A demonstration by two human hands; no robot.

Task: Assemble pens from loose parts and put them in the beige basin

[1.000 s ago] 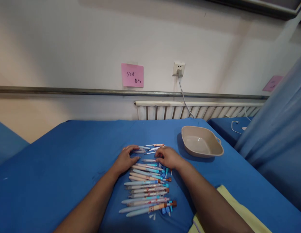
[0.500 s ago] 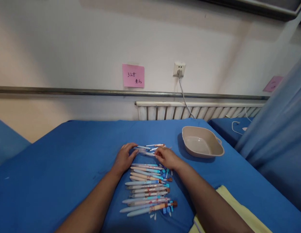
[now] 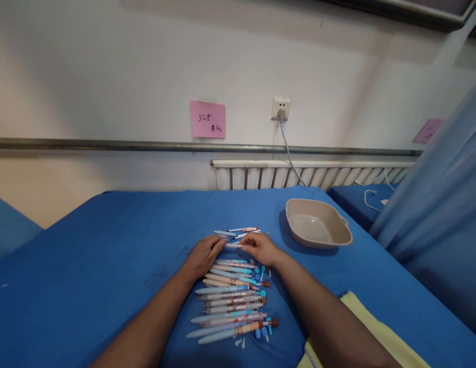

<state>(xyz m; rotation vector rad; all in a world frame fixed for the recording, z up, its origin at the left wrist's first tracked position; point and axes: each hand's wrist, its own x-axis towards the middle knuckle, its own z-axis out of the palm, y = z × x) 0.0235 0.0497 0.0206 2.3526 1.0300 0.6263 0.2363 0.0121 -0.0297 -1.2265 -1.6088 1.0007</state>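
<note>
A pale pen piece (image 3: 233,246) is stretched between my two hands, above the row of pens. My left hand (image 3: 204,255) pinches its left end with closed fingers. At its right end, the fingertips of my right hand (image 3: 262,249) are closed on it too. Toward me lies a row of pens (image 3: 230,309) in pastel blue, peach and clear barrels, side by side. Small blue and brown caps (image 3: 264,333) lie at their right ends. Beyond my hands are a pale blue barrel (image 3: 224,233) and several thin refills (image 3: 243,229).
A beige basin (image 3: 318,223) stands on the blue sheet to the right. A yellow cloth (image 3: 370,327) lies near my right forearm. Behind the bed are a radiator (image 3: 256,176), a metal rail (image 3: 145,145) and a plugged-in socket (image 3: 280,109). A blue curtain (image 3: 433,204) hangs at right.
My left hand has moved right and a little nearer, and now grips the left end of the pen piece. The far pale blue barrel now lies apart from my left fingers.
</note>
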